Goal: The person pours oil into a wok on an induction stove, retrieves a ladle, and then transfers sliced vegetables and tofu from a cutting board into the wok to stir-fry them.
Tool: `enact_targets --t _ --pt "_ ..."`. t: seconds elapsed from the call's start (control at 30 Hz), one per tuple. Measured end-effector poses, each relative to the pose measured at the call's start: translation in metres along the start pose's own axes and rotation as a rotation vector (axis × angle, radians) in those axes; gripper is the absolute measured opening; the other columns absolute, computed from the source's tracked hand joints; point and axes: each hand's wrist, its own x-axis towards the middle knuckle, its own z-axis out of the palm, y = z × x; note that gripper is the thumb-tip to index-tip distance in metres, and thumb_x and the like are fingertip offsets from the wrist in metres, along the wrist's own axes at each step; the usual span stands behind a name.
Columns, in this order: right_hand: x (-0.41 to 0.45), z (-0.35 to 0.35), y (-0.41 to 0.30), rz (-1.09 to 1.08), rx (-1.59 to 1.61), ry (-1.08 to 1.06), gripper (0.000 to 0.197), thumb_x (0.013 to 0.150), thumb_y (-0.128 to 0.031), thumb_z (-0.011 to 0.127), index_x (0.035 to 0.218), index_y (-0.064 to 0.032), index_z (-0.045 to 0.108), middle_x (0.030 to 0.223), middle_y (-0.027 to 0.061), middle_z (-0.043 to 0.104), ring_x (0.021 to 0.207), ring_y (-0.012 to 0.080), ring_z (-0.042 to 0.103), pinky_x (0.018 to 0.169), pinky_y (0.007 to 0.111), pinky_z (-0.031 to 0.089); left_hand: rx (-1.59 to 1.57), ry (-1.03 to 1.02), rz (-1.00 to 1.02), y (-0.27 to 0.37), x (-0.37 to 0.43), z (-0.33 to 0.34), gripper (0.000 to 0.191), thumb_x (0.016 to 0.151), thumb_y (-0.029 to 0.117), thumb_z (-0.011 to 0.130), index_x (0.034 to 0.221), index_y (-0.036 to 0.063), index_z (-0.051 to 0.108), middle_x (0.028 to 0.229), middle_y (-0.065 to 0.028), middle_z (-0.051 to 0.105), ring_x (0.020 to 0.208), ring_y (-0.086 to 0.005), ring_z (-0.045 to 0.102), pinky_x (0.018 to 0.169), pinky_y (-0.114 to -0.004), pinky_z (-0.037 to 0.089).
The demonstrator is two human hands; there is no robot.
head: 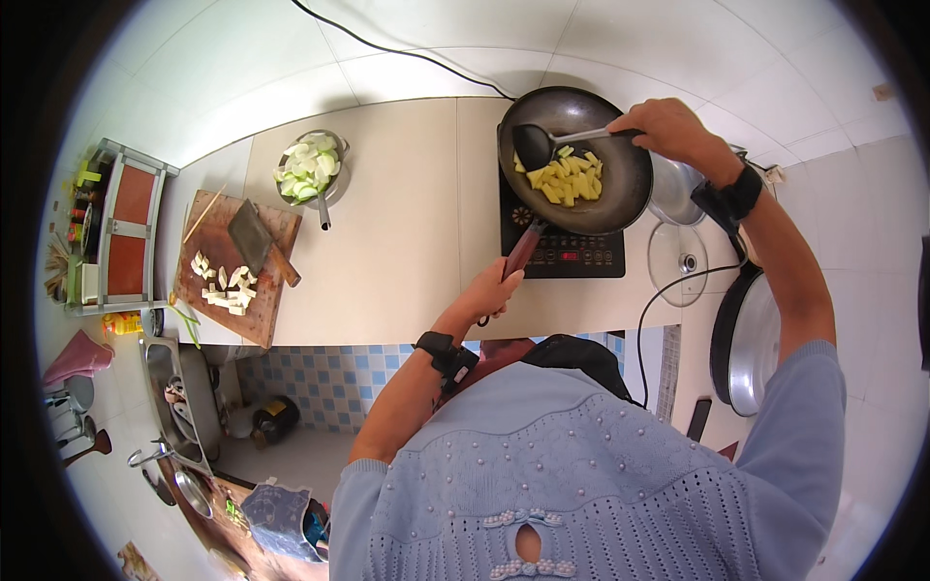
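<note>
My left hand [488, 292] grips the brown handle [522, 254] of a dark wok [629, 178]. The wok sits on a black induction cooker [614, 261] with a lit red display. In my right hand [670, 129] is a ladle [534, 147] with a dark bowl and a grey shaft. Its bowl is inside the wok, at the upper left edge of a heap of yellow cut pieces [570, 180], perhaps potato. Part of the wok's far right rim is hidden behind my right hand.
To the left, a wooden cutting board [270, 312] bears a cleaver [251, 236], a chopstick [205, 213] and white cut pieces [236, 298]. A handled strainer or pan [324, 214] holds pale green slices [309, 167]. Right of the cooker lies a glass lid [672, 279]; a black cable [643, 334] loops nearby.
</note>
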Motion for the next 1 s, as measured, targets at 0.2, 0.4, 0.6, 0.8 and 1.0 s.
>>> enact_targets --t 0.2,0.4,0.6,0.8,1.0 --pt "-0.025 0.033 0.001 0.085 0.128 -0.102 0.023 0.071 -0.01 0.066 0.095 -0.0132 0.066 0.094 0.007 0.063 0.096 0.0259 0.057 0.084 0.036 0.045 -0.01 0.002 -0.017 -0.003 0.001 0.0 0.027 0.093 0.026 0.049 0.102 0.0016 0.044 0.065 -0.004 0.045 0.044 -0.0126 0.046 0.038 -0.028 0.038" --pt "-0.072 0.005 0.048 0.261 0.225 -0.261 0.025 0.069 -0.009 0.067 0.094 -0.0093 0.067 0.091 0.0106 0.064 0.09 0.0262 0.06 0.076 0.035 0.047 0.005 0.012 -0.02 -0.003 0.003 0.0 0.028 0.093 0.027 0.05 0.103 0.0011 0.043 0.066 -0.0044 0.045 0.044 -0.0124 0.046 0.038 -0.028 0.038" --pt "-0.074 0.017 0.034 0.453 0.318 -0.523 0.027 0.069 -0.012 0.068 0.095 -0.0078 0.069 0.088 0.0132 0.066 0.085 0.0271 0.062 0.071 0.035 0.049 -0.011 0.003 -0.022 -0.005 0.003 0.001 0.028 0.093 0.027 0.05 0.103 0.0014 0.044 0.064 -0.0037 0.043 0.043 -0.0121 0.045 0.038 -0.028 0.037" --pt "-0.063 0.027 0.037 0.454 0.461 -0.334 0.027 0.072 -0.014 0.067 0.099 -0.0085 0.068 0.097 0.0142 0.063 0.094 0.0278 0.058 0.08 0.036 0.046 -0.021 -0.001 0.003 -0.006 0.002 0.002 0.028 0.093 0.027 0.049 0.103 0.0014 0.044 0.064 -0.0033 0.043 0.043 -0.0119 0.045 0.037 -0.028 0.037" --pt "-0.045 0.055 0.033 0.396 0.523 -0.128 0.029 0.074 -0.016 0.065 0.101 -0.0051 0.066 0.098 0.0136 0.061 0.095 0.029 0.056 0.082 0.037 0.045 -0.036 0.013 -0.002 -0.004 0.001 0.004 0.027 0.092 0.026 0.049 0.102 0.0011 0.044 0.064 -0.0035 0.044 0.042 -0.0121 0.045 0.037 -0.027 0.037"
